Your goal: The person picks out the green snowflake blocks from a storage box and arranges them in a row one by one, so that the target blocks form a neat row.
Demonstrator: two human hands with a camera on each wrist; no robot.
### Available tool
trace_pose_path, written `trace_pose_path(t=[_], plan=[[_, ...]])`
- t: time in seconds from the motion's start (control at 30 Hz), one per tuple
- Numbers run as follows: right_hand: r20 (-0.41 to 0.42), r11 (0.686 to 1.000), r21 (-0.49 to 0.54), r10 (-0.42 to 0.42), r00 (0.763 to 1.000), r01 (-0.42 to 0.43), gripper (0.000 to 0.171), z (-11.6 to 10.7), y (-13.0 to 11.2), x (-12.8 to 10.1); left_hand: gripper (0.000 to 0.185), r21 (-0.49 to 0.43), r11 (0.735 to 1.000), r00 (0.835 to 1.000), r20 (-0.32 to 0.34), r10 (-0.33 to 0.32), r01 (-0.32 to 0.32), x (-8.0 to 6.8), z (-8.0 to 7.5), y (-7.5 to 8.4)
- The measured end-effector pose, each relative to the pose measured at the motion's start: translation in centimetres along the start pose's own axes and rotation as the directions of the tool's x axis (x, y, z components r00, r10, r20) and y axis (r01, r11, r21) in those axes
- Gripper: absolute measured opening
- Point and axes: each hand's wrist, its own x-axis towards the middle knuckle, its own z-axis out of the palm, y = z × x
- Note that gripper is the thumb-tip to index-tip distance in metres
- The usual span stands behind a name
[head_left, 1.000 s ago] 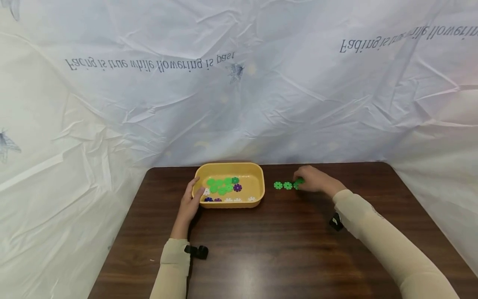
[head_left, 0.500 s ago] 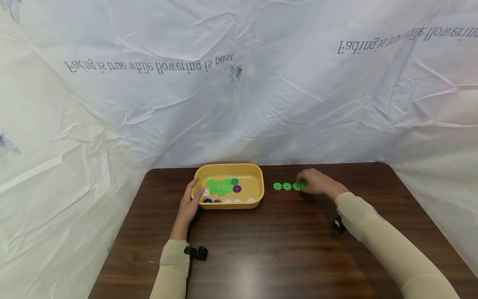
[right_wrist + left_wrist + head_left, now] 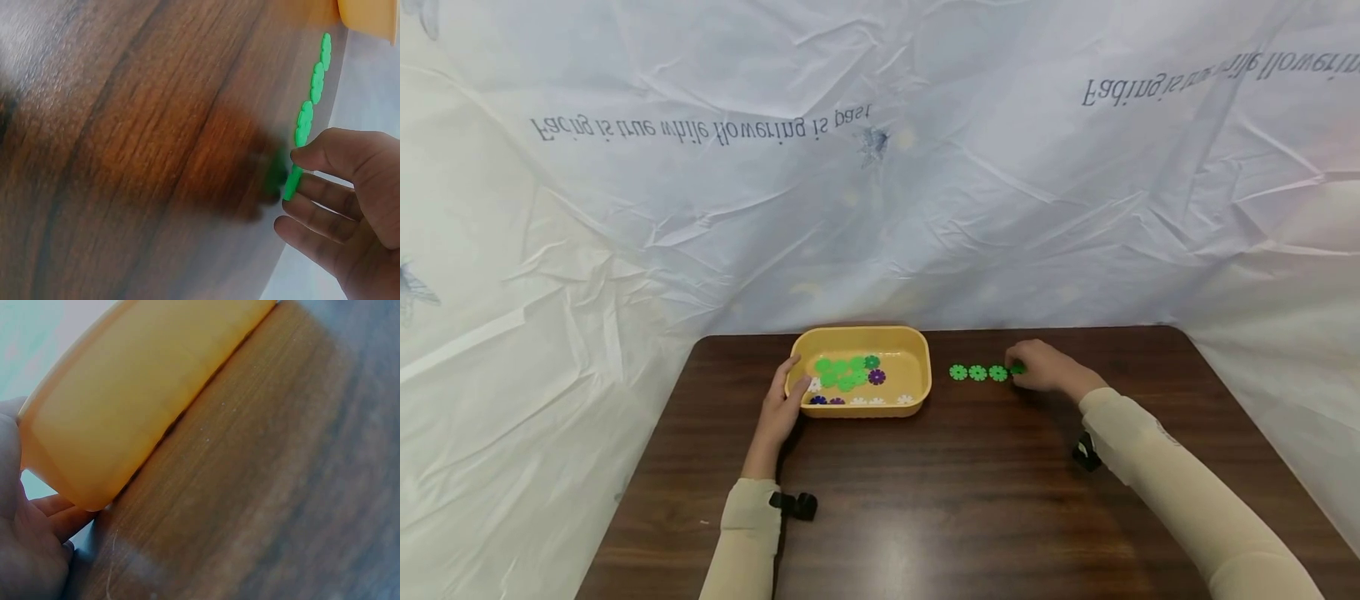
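Note:
A yellow tray sits at the back of the brown table and holds several green, purple and white flower-shaped discs. My left hand grips the tray's near-left corner, thumb on the rim. Right of the tray, three green discs lie flat in a row. My right hand pinches a fourth green disc between thumb and fingers at the right end of that row, down at the table top.
The dark wooden table stretches toward me. A wrinkled white sheet with printed text hangs behind and beside it. Black wrist straps show on both sleeves.
My right hand has slid a little to the right along the row. The third green disc now lies uncovered, and a fourth disc is at the fingertips. The left hand and tray stayed put.

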Motion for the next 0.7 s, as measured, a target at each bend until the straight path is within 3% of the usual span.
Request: trace_pose_path(t=[0.7], plan=[[-0.032, 1.0, -0.014, 0.01, 0.999, -0.011, 0.025, 0.75, 0.51, -0.24, 0.053, -0.002, 1.0, 1.0, 0.002, -0.011, 0.011, 0.05, -0.01, -0.05]])
